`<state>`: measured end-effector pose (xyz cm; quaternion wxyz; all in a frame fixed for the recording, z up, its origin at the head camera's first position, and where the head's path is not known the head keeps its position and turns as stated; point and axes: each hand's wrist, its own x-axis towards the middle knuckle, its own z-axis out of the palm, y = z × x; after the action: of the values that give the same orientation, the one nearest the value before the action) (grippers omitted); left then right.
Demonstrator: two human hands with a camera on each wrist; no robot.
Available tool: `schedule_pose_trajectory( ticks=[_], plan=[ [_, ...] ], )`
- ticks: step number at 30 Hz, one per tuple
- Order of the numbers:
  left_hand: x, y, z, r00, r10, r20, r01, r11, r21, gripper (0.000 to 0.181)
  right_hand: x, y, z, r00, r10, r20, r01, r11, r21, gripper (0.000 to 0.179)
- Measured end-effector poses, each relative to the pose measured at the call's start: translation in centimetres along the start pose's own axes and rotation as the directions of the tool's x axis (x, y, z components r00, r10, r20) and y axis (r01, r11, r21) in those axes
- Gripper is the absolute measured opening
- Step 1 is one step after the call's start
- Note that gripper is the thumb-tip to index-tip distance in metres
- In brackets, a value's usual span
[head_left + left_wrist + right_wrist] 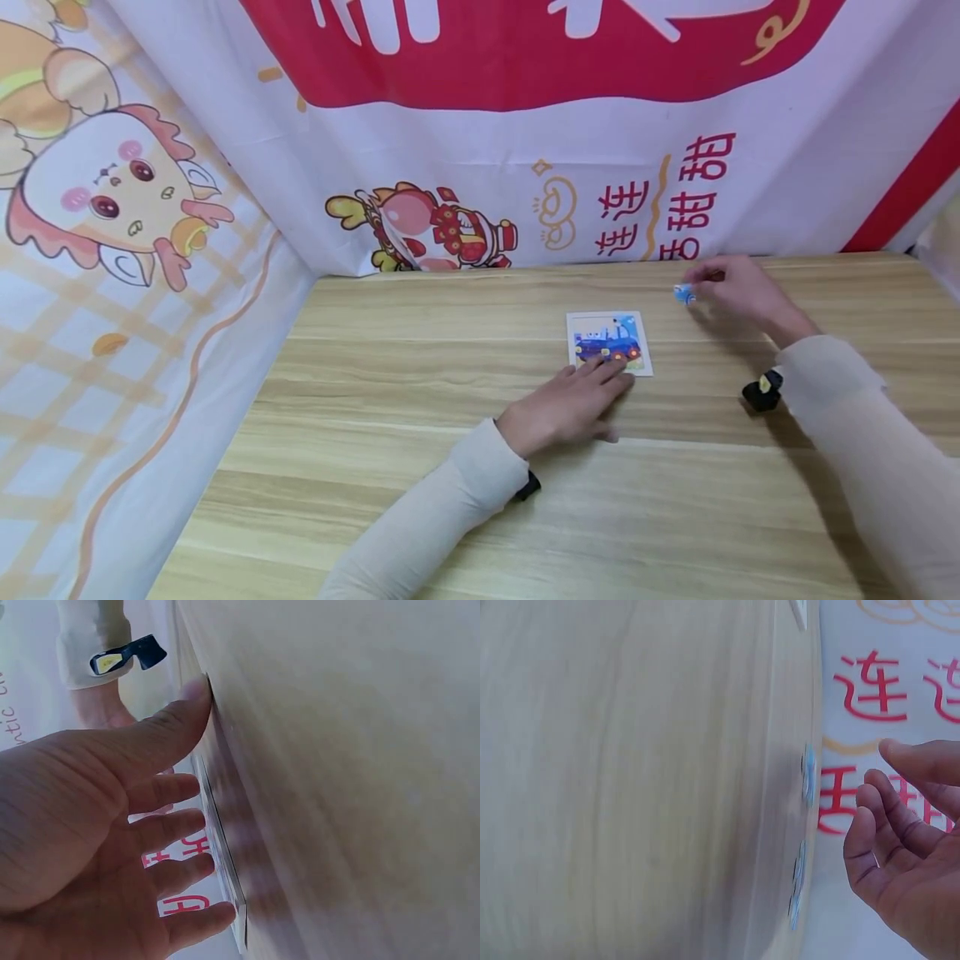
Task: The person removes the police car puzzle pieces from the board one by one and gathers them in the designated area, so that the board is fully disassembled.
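Observation:
A small square picture puzzle in a white frame lies on the table, showing a blue cartoon vehicle. My left hand rests its fingertips on the puzzle's near edge, fingers spread and fairly straight. In the left wrist view those fingers reach the board's thin edge, with the thumb apart from them. To the right, my right hand hovers over the table with loosely bent fingers and holds nothing. Beside its fingertips lies a blue puzzle piece. The right wrist view shows small blue pieces flat on the table.
The wood-grain table ends at a printed cloth hanging along the back. Another patterned cloth hangs at the left side. A black wrist strap shows at the right sleeve.

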<state>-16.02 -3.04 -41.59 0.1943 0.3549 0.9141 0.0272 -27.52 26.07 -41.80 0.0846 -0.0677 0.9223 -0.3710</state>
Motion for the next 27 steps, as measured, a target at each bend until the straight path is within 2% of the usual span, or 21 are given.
schedule_pose_trajectory(
  ticks=[3, 6, 11, 17, 23, 27],
  plan=[
    [0.1, -0.1, 0.0, 1.0, 0.005, -0.022, -0.004, 1.0, 0.026, 0.085, 0.2, -0.8, 0.7, 1.0, -0.03, 0.009, 0.03, 1.0, 0.007, 0.029],
    [0.3, -0.3, 0.0, 0.999, 0.005, -0.032, -0.004, 0.999, 0.051, 0.09, 0.3, -1.5, 1.5, 0.995, -0.096, 0.015, 0.096, 0.995, -0.009, 0.026],
    [0.6, -0.6, -0.2, 1.0, -0.01, 0.005, 0.01, 0.999, 0.04, 0.094, 0.3, -2.9, 2.8, 0.982, -0.184, 0.051, 0.185, 0.982, -0.026, 0.024],
    [0.8, -0.6, -0.3, 0.999, -0.031, 0.034, 0.032, 0.999, -0.029, 0.092, 0.5, -4.3, 4.3, 0.976, -0.182, 0.119, 0.183, 0.983, -0.002, 0.025],
    [1.0, -0.4, -0.2, 0.999, -0.03, 0.011, 0.03, 0.999, 0.038, 0.088, 0.8, -5.1, 5.2, 0.975, -0.153, 0.159, 0.152, 0.988, 0.023, 0.026],
    [1.0, -0.3, -0.3, 1.0, -0.029, -0.001, 0.029, 0.996, 0.079, 0.086, 1.2, -5.2, 5.7, 0.967, -0.176, 0.185, 0.173, 0.984, 0.031, 0.025]
  ],
)
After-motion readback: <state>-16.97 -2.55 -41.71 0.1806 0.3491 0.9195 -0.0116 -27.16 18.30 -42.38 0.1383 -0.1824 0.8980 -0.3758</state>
